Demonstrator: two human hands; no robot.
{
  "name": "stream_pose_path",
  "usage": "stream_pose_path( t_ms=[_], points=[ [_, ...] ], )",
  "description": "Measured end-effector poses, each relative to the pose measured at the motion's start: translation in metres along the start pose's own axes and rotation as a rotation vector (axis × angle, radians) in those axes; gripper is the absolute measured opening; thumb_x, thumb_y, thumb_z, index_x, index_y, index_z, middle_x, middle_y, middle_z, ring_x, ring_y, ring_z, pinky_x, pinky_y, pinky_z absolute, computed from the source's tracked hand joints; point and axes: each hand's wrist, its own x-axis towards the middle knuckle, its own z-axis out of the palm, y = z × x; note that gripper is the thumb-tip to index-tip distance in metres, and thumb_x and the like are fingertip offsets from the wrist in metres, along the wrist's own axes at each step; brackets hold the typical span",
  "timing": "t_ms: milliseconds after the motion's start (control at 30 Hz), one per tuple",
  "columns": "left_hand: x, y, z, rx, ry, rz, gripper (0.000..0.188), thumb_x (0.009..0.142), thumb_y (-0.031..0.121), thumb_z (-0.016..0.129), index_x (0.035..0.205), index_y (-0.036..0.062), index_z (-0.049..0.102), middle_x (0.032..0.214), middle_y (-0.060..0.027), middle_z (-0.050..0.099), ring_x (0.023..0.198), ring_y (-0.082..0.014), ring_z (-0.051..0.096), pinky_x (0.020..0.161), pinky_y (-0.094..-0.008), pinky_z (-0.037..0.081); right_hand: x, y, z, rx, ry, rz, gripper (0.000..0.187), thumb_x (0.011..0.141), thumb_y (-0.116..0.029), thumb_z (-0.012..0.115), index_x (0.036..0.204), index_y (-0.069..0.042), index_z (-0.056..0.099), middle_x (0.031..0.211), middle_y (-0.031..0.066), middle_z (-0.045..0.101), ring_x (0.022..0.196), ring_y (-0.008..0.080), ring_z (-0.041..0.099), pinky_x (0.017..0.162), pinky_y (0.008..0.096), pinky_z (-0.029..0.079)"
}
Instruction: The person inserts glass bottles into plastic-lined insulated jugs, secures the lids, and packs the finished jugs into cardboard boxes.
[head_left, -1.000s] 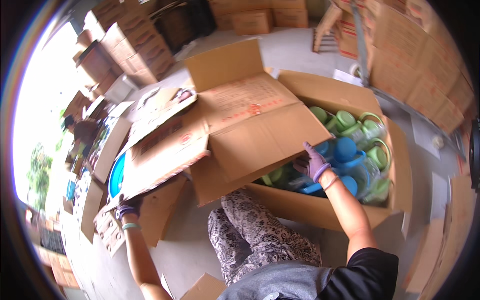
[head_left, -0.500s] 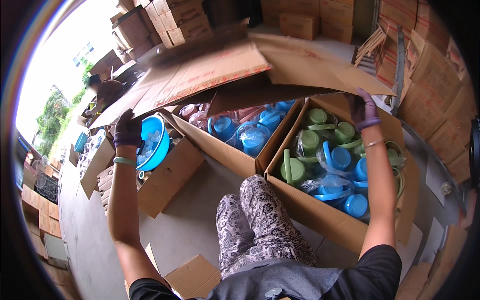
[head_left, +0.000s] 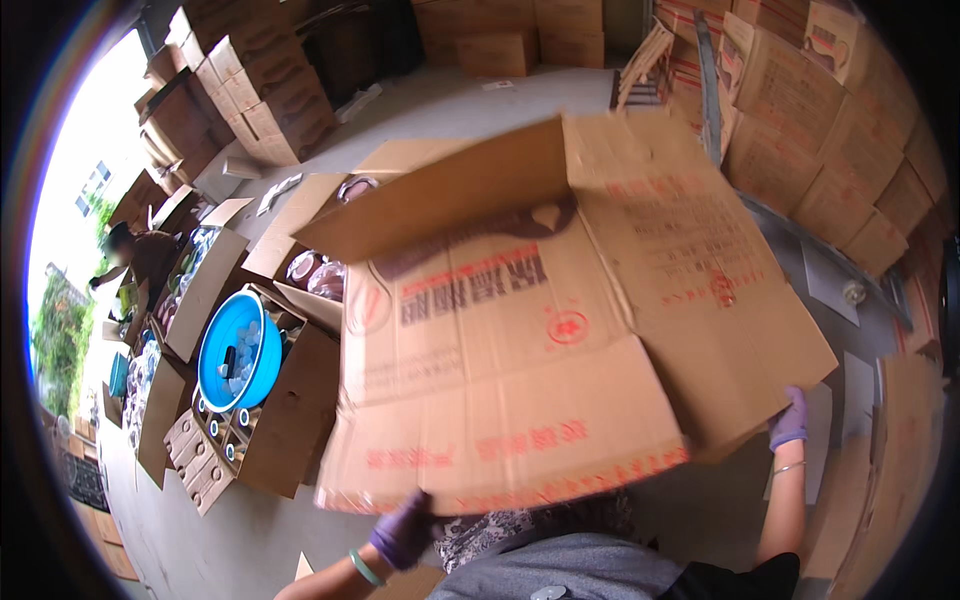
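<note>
A large opened cardboard carton (head_left: pixel 480 360), brown with red and dark print, spreads out in front of me with its flaps loose. My left hand (head_left: pixel 405 528), in a purple glove with a pale green bangle at the wrist, holds its near edge. My right hand (head_left: pixel 790 420), gloved in purple too, grips the corner of the carton's right flap (head_left: pixel 720 300). The fingers of both hands are partly hidden at the cardboard. Behind the carton's left side, bagged dark red items (head_left: pixel 318 272) show in another box.
To the left, a blue basin (head_left: pixel 240 350) with small translucent pieces rests on a box of bottle-like items (head_left: pixel 262 440). Stacked cartons (head_left: pixel 830 130) line the right side, more (head_left: pixel 265 90) stand at the back. Another person (head_left: pixel 150 260) is among boxes at far left.
Both hands have come down and nearer to me, pulling the carton along and tilting its printed face into view. It now covers the boxes of green and blue items. The view has swung right.
</note>
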Motion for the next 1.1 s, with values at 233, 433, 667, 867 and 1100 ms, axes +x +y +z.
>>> stream_pose_path(
  t_ms=[233,433,667,867,1100],
  points=[
    [-0.061,0.108,0.052,0.951,-1.039,-0.008,0.041,0.100,0.025,0.053,0.132,-0.0001,0.055,0.128,-0.0189,0.060,0.111,-0.0337,0.060,0.096,-0.0394,0.048,-0.045,0.028,-0.025,0.326,-0.172,0.088,0.059,0.100,-0.050,0.043,0.140,-0.008,0.046,0.140,0.0103,0.052,0.126,0.0294,0.051,0.106,0.0437,0.041],
    [-0.007,0.206,0.137,1.243,-1.149,0.544,0.042,0.102,0.022,0.048,0.138,0.0007,0.050,0.133,-0.0240,0.056,0.119,-0.0389,0.057,0.102,-0.0435,0.045,-0.083,0.059,-0.003,0.268,-0.167,0.223,0.054,0.098,-0.042,0.050,0.140,-0.007,0.047,0.139,0.0100,0.053,0.128,0.0286,0.049,0.107,0.0439,0.040],
    [0.245,0.209,0.203,2.167,-0.121,1.525,0.067,0.089,0.053,0.059,0.146,0.0234,0.043,0.159,-0.0183,0.022,0.143,-0.0440,0.024,0.111,-0.0699,0.019,-0.050,0.116,-0.041,0.279,-0.209,0.231,0.043,0.101,-0.036,0.048,0.133,-0.007,0.052,0.134,0.0103,0.057,0.127,0.0264,0.049,0.108,0.0413,0.039],
    [0.400,0.247,0.232,1.733,0.478,0.880,0.070,0.092,0.062,0.047,0.152,0.0306,0.031,0.164,-0.0067,0.013,0.150,-0.0375,0.011,0.113,-0.0689,0.010,-0.066,0.111,-0.030,0.128,-0.179,0.152,0.050,0.102,-0.045,0.043,0.133,-0.007,0.052,0.134,0.0094,0.056,0.126,0.0276,0.050,0.106,0.0445,0.041],
    [0.399,0.239,0.108,1.540,0.118,1.290,0.043,0.089,0.035,0.059,0.122,0.0079,0.061,0.129,-0.0197,0.057,0.128,-0.0379,0.047,0.109,-0.0443,0.034,-0.160,0.055,0.113,0.380,-0.105,0.142,0.052,0.093,-0.035,0.063,0.134,-0.005,0.052,0.131,0.0115,0.059,0.122,0.0280,0.055,0.104,0.0445,0.045]
  ],
)
